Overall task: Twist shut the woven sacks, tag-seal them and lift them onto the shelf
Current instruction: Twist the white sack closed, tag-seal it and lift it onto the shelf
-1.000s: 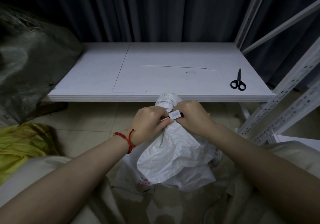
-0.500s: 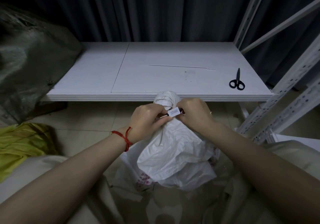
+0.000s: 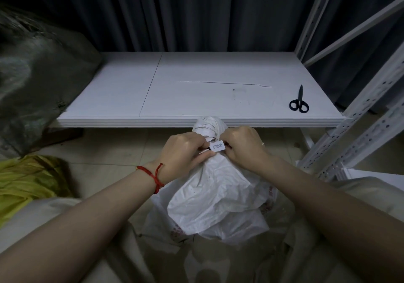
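Both hands curl tightly at the twisted neck (image 3: 208, 127) of a crinkled white woven sack (image 3: 214, 195) that stands on the floor between the forearms. Left hand (image 3: 185, 151), a red string bracelet (image 3: 153, 173) at its wrist, pinches the thin strap end of the tag seal (image 3: 217, 146). Right hand (image 3: 242, 145) grips the neck at the other end of the small flat numbered tag. Just beyond the knuckles lies the smooth white shelf board (image 3: 218, 99), with black scissors (image 3: 299, 104) far right of the right hand. Left of the left hand sit a dull grey-green sack (image 3: 37, 81) and rumpled yellow fabric (image 3: 24, 180).
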